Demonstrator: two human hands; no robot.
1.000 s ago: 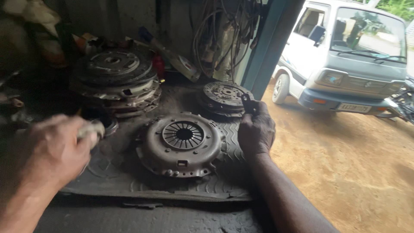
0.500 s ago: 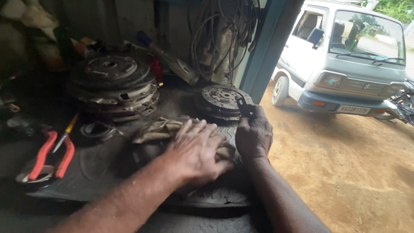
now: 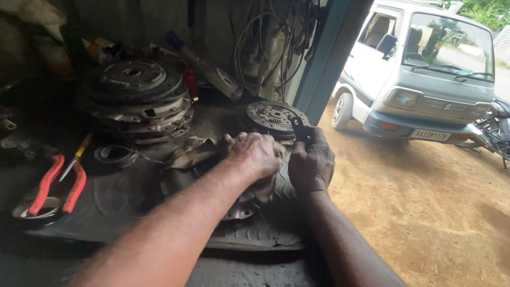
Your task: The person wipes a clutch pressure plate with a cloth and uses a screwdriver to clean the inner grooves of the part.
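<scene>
In the head view, your left hand (image 3: 255, 154) lies at the centre of the frame, fingers curled down and pressing a grimy rag (image 3: 194, 151) onto the clutch pressure plate (image 3: 239, 210), which rests on the ribbed rubber mat (image 3: 260, 234) at lower centre; the hand and cloth hide most of the plate, so only its stamped metal rim shows. The flat palm looks set to bear the cloth hard against the metal. Your right hand (image 3: 311, 165), just beside it to the right, is closed around a small dark tool (image 3: 297, 126) that sticks up from the fist, and seems to steady itself on the mat's edge.

Behind your hands, a clutch disc (image 3: 271, 114) with a toothed, spring-ringed hub lies flat. At upper left stands a stack of worn clutch plates (image 3: 135, 101), dull grey and rusty. Red-handled pliers (image 3: 56, 183) lie at far left beside a yellow screwdriver (image 3: 77, 157). Outside, at upper right, a white van (image 3: 425, 74) is parked on bare earth.
</scene>
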